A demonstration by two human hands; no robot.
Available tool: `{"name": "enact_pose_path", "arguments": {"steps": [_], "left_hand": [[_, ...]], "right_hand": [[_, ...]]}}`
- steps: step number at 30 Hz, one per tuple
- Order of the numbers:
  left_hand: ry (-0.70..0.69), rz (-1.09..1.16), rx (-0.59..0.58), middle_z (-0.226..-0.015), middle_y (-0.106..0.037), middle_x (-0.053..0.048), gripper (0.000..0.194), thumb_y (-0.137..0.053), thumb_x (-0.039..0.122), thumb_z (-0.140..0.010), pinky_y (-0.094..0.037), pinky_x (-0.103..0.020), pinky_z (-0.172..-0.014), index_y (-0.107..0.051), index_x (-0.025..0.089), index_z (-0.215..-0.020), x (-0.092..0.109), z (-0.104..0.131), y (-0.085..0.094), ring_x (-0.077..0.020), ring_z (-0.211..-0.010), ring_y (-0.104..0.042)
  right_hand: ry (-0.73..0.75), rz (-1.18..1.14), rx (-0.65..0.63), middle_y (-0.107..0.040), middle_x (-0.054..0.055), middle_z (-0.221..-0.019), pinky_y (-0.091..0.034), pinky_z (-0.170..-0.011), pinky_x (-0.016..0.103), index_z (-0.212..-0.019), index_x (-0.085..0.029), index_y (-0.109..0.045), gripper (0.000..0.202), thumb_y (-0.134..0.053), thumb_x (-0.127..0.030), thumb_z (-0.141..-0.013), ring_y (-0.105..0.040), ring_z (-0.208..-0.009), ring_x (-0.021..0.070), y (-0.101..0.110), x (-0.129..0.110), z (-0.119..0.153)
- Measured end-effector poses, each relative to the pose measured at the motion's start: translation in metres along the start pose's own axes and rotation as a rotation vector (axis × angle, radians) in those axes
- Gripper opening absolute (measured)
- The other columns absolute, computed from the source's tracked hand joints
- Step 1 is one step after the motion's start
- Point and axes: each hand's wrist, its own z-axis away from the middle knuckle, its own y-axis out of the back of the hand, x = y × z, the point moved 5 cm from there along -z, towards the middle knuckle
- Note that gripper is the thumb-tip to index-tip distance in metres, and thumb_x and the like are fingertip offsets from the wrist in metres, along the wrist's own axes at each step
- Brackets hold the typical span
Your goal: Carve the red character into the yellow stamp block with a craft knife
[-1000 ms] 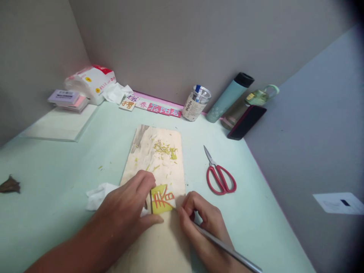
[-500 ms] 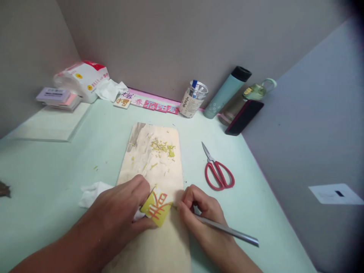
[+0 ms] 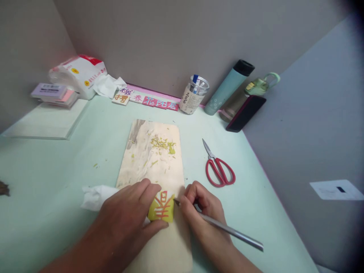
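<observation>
A small yellow-green carving block (image 3: 168, 216) with a red-orange character lies on the wooden board (image 3: 159, 174). My left hand (image 3: 129, 212) grips it by its left side, fingers above and thumb below. My right hand (image 3: 200, 212) is closed round a slim silver carving knife (image 3: 231, 231). The dark tip of the knife is at the block's right edge; whether it touches cannot be told. Yellow-green shavings (image 3: 163, 144) lie scattered on the far half of the board. Partly under my left hand is a crumpled white tissue (image 3: 93, 197).
Red-handled scissors (image 3: 217, 167) lie right of the board. Along the back stand a tissue pack (image 3: 76, 77), a row of lettered blocks (image 3: 155, 102), a jar (image 3: 193, 94), a thermos (image 3: 229, 87), a green-lidded bottle (image 3: 236, 104) and a phone (image 3: 246, 113). Stacked pads (image 3: 52, 93) sit at left.
My left hand has turned the block so its character stands more upright, and moved it slightly right. The knife tip now shows at its upper right edge. The view has shifted a little.
</observation>
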Motion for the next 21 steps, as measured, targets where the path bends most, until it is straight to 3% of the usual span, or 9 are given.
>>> {"name": "enact_pose_path", "arguments": {"steps": [6, 11, 21], "left_hand": [[0.028, 0.014, -0.013, -0.101, -0.071, -0.009, 0.027, -0.077, 0.029, -0.083, -0.057, -0.051, -0.081, -0.069, 0.019, -0.107, 0.0011, 0.0001, -0.0019, -0.035, -0.095, -0.07], [0.03, 0.127, -0.099, -0.111, -0.07, -0.009, 0.035, -0.066, 0.026, -0.085, -0.057, -0.053, -0.087, -0.065, 0.021, -0.12, -0.0012, 0.0004, 0.0025, -0.0332, -0.103, -0.069], [-0.028, 0.152, 0.048, -0.107, -0.071, -0.01, 0.031, -0.064, 0.029, -0.087, -0.056, -0.049, -0.082, -0.066, 0.021, -0.117, -0.0038, 0.0059, 0.001, -0.032, -0.098, -0.07]], "right_hand": [[-0.007, -0.034, 0.036, -0.046, -0.006, -0.059, -0.034, -0.051, 0.025, -0.064, -0.026, -0.04, 0.026, -0.058, -0.029, -0.082, -0.041, -0.056, 0.0127, -0.0034, 0.0007, 0.0041], [-0.039, -0.037, 0.032, -0.045, -0.005, -0.059, -0.034, -0.051, 0.025, -0.063, -0.026, -0.04, 0.027, -0.059, -0.03, -0.082, -0.04, -0.056, 0.0131, -0.0029, 0.001, 0.0028], [-0.092, -0.093, 0.049, -0.048, -0.004, -0.06, -0.035, -0.051, 0.025, -0.063, -0.026, -0.039, 0.029, -0.061, -0.034, -0.081, -0.04, -0.057, 0.0132, -0.0059, 0.0034, 0.0043]]}}
